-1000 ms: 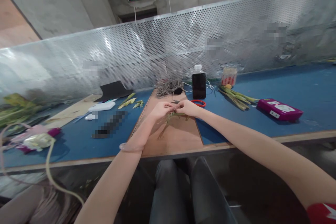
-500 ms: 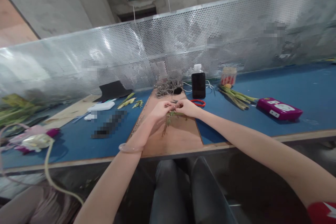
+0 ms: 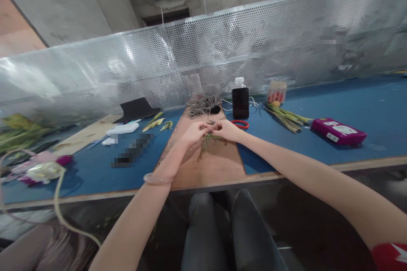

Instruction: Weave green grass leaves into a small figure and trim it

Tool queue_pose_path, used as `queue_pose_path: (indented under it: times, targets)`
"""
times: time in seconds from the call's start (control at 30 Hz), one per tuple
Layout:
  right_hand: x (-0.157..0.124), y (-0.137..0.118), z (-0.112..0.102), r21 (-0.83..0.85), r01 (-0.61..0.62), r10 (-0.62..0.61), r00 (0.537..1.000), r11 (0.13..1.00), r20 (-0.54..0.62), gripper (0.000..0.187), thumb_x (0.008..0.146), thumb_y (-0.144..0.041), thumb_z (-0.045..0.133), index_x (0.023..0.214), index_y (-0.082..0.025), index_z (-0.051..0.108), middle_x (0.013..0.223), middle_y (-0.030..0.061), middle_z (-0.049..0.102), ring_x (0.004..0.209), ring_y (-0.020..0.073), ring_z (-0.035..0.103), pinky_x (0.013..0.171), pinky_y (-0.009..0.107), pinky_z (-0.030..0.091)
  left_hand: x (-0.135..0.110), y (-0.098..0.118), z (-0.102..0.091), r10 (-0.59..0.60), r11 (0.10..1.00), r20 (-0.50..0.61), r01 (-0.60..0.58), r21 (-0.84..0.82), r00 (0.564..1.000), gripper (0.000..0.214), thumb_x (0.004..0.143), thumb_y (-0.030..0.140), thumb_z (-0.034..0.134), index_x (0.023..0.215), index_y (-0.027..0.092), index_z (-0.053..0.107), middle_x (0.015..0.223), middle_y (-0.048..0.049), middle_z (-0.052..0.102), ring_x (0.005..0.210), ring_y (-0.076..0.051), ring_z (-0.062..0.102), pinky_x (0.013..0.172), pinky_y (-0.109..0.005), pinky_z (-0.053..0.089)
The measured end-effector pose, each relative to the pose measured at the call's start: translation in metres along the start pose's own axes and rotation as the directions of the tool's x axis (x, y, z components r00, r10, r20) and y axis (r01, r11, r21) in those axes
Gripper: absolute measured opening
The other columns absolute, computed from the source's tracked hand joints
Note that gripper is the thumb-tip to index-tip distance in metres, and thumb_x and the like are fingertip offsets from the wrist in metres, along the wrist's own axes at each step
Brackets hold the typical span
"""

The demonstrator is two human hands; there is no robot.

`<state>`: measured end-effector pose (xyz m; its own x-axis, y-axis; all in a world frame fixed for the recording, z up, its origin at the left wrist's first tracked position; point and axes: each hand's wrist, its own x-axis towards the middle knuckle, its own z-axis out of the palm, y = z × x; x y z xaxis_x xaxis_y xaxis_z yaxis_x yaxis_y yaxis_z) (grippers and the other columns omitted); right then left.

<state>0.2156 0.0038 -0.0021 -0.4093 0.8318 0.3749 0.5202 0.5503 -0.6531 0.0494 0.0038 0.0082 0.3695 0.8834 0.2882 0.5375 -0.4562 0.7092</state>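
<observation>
My left hand [image 3: 194,132] and my right hand [image 3: 227,130] meet fingertip to fingertip over a brown wooden board [image 3: 210,167]. Both pinch a small bundle of thin green stems [image 3: 205,144] that hangs down from the fingers toward the board. A pale bangle sits on my left wrist. Behind the hands lies a tangle of grey twine [image 3: 205,105], and a strand seems to run from it to my fingers.
A dark bottle with a white cap [image 3: 241,99], a red ring [image 3: 241,124], green stalks [image 3: 286,117] and a magenta case [image 3: 338,131] lie right on the blue table [image 3: 349,101]. Leaf scraps [image 3: 158,123], a white object and a black sheet lie left. A perforated metal screen backs the table.
The stem bundle has been lifted slightly and drawn closer to my fingertips; both hands stay in nearly the same spot.
</observation>
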Motion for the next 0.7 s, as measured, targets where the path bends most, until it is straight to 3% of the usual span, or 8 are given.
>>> queue_pose_path:
  times: [0.3, 0.53, 0.7]
  targets:
    - [-0.0016, -0.0024, -0.0013, -0.006, 0.005, -0.005, 1.0, 1.0, -0.009, 0.022, 0.065, -0.027, 0.05, 0.071, -0.01, 0.062, 0.055, -0.0009, 0.053, 0.048, 0.006, 0.041, 0.043, 0.017, 0.029, -0.001, -0.0003, 0.001, -0.045, 0.999, 0.005, 0.045, -0.019, 0.999, 0.029, 0.07, 0.038, 0.053, 0.078, 0.01, 0.06, 0.071, -0.0072, 0.063, 0.059, -0.013, 0.054, 0.057, -0.024, 0.041]
    - [-0.0037, -0.0054, -0.004, 0.009, 0.008, -0.008, 1.0, 1.0, 0.003, 0.02, 0.065, -0.027, 0.05, 0.07, -0.011, 0.059, 0.057, -0.001, 0.053, 0.049, 0.0065, 0.043, 0.045, 0.017, 0.031, 0.0015, -0.0058, 0.0, 0.017, 1.0, 0.0, -0.017, 0.011, 1.0, 0.033, 0.07, 0.042, 0.053, 0.079, 0.011, 0.06, 0.075, -0.0076, 0.063, 0.062, -0.013, 0.054, 0.058, -0.024, 0.041]
    - [-0.0038, -0.0067, -0.0041, -0.008, 0.019, -0.019, 1.0, 1.0, -0.01, 0.02, 0.065, -0.027, 0.05, 0.07, -0.011, 0.06, 0.056, -0.0014, 0.053, 0.05, 0.0066, 0.042, 0.045, 0.017, 0.031, 0.0001, -0.0039, 0.0004, -0.004, 1.0, -0.004, 0.004, 0.002, 1.0, 0.033, 0.07, 0.041, 0.053, 0.079, 0.011, 0.06, 0.071, -0.0072, 0.063, 0.058, -0.012, 0.052, 0.054, -0.023, 0.04]
